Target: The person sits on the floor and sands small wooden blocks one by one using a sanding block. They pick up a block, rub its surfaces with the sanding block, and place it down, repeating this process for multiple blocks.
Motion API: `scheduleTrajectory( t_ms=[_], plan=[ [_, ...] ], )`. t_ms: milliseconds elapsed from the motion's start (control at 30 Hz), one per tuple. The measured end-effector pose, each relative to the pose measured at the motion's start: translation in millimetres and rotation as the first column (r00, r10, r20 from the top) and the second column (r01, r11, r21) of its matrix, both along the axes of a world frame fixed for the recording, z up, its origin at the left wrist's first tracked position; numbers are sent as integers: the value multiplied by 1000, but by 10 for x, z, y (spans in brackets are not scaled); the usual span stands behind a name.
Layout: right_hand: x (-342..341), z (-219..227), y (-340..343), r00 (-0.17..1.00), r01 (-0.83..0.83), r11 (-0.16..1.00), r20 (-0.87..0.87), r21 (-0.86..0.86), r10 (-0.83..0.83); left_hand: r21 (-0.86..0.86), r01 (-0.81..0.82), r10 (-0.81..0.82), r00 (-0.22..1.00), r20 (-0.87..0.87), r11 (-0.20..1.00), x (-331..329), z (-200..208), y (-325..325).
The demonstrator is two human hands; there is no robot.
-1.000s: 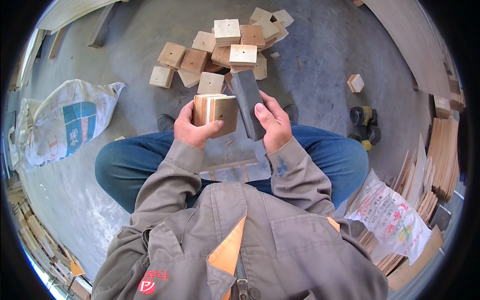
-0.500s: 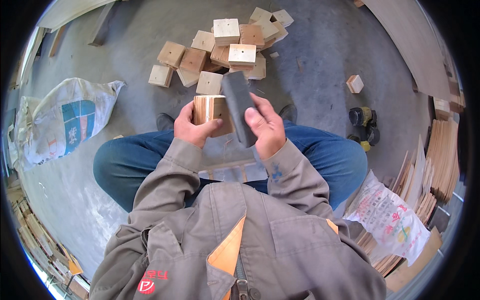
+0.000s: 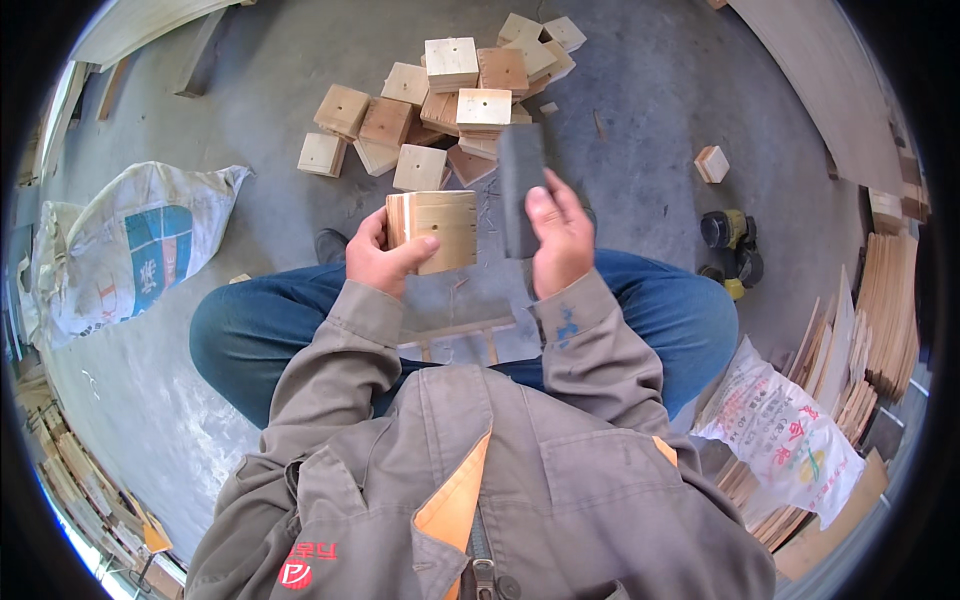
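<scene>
Between my knees my left hand [image 3: 382, 262] grips a squarish block of layered plywood [image 3: 448, 222], thumb across its upper face near a small hole. The layered edges show on the block's left side. To the right, my right hand [image 3: 563, 237] is closed round a dark grey, flat, oblong block [image 3: 518, 185] that looks like a sanding block, held with its long side upright in the view. A gap separates it from the plywood block. Just ahead of my hands, a heap of similar plywood blocks [image 3: 452, 62] lies on the concrete floor.
A white woven sack [image 3: 205, 215] lies at left. At right are a lone plywood block [image 3: 711, 164], a yellow and black power drill [image 3: 735, 240], another printed sack [image 3: 785, 430] and stacked thin boards [image 3: 885, 310]. A wooden frame piece [image 3: 465, 340] rests on the floor between my legs.
My right hand has moved right with the sanding block, away from the plywood block, and the sanding block stands straighter. The plywood block's upper face now shows uncovered, still in my left hand.
</scene>
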State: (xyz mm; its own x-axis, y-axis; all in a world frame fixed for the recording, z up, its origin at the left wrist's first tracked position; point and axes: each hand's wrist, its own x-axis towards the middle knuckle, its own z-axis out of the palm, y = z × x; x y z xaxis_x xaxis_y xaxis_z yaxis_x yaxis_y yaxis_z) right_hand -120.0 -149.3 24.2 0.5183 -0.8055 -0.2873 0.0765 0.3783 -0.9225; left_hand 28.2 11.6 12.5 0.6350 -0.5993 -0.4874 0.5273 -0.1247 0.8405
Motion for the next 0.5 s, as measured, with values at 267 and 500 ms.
scheduleTrajectory(
  t_ms=[267, 500],
  plan=[
    [-110, 203, -279, 995, 100, 989, -11, -112, -102, 635, 72, -334, 892, 304, 769, 209, -556, 131],
    [-243, -95, -156, 996, 14, 995, -85, -97, -22, 428, 116, -173, 980, 96, 896, 77, -362, 27]
  ],
)
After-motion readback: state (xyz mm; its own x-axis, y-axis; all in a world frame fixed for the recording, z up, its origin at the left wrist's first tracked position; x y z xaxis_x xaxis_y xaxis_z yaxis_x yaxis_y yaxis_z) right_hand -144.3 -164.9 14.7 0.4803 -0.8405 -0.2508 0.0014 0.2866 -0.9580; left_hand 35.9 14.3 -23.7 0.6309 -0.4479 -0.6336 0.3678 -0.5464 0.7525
